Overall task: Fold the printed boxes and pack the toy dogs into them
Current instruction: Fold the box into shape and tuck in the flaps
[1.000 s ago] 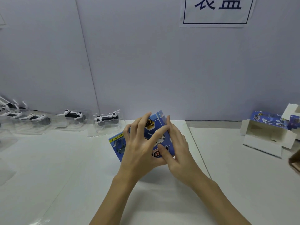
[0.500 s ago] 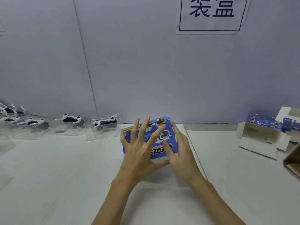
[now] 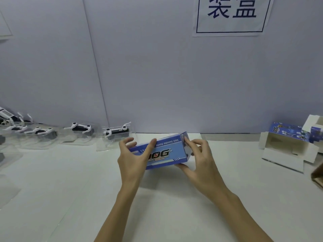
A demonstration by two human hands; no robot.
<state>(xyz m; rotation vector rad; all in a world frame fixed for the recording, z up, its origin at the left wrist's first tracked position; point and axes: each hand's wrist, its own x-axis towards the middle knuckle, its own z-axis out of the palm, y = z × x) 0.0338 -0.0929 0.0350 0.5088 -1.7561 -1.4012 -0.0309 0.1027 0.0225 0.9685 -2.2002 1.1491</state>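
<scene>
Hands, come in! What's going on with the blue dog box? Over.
Left hand and right hand both grip blue box, raised off table. Nothing in the way.

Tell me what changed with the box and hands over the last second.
The box was turned from a tilted face-up pose to lie lengthwise, its DOG side toward the camera. The left hand went from spread flat over it to gripping its left part; the right hand shifted to its right end. The toy dogs and open box stayed put.

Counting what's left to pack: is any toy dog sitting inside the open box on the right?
No: the open box on the right shows only a bare white interior, while the toy dogs lie along the wall at left.
</scene>
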